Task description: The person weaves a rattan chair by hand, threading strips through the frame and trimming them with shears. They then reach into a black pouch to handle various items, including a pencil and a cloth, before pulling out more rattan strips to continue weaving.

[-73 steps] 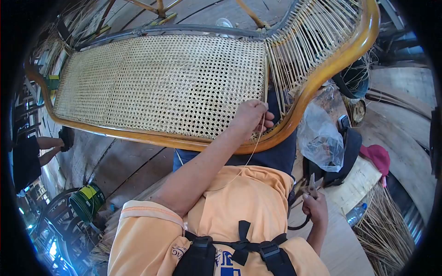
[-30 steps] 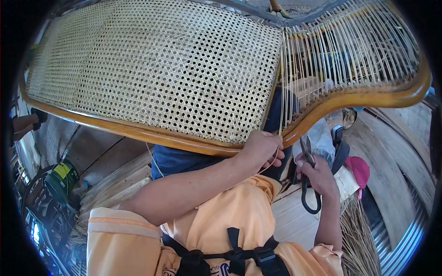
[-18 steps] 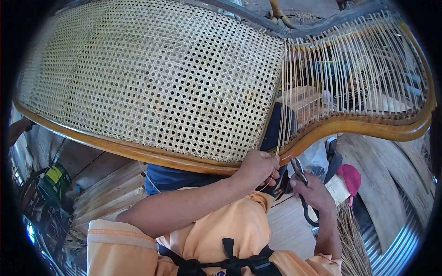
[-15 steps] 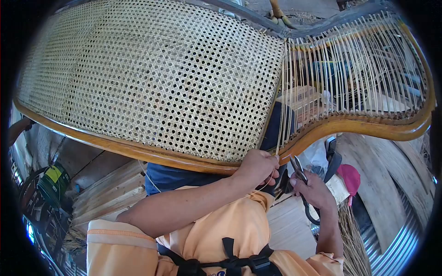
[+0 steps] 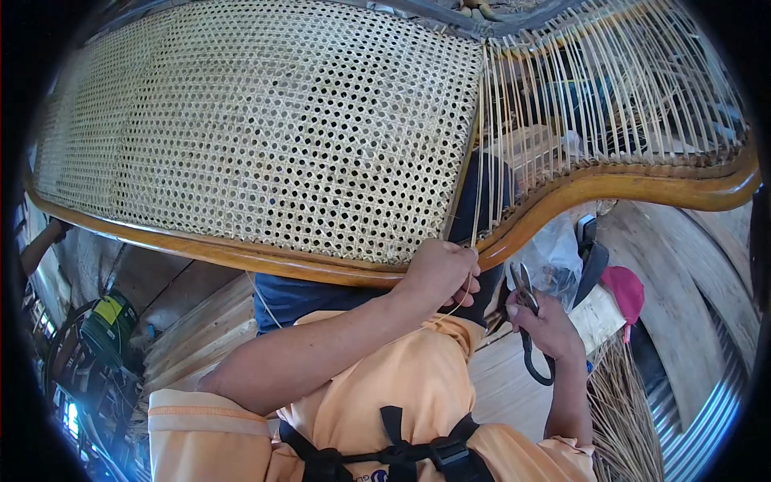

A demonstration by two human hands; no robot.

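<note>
The left forearm [image 5: 321, 341] slants across the front of the body, bent at the left elbow [image 5: 233, 377], and brings the left hand [image 5: 438, 275] to the middle. Its back is up, thumb and forefinger pinched together, the other fingers curled beneath. The right forearm [image 5: 569, 398] rises more steeply from below. Near the left hand but apart from it, the right hand [image 5: 548, 323] is closed in a grip, thumb toward the left hand

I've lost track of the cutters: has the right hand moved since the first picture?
Yes, toward the curved frame: the right hand, holding the cutters, was well short of it and is now close to its edge.
</note>
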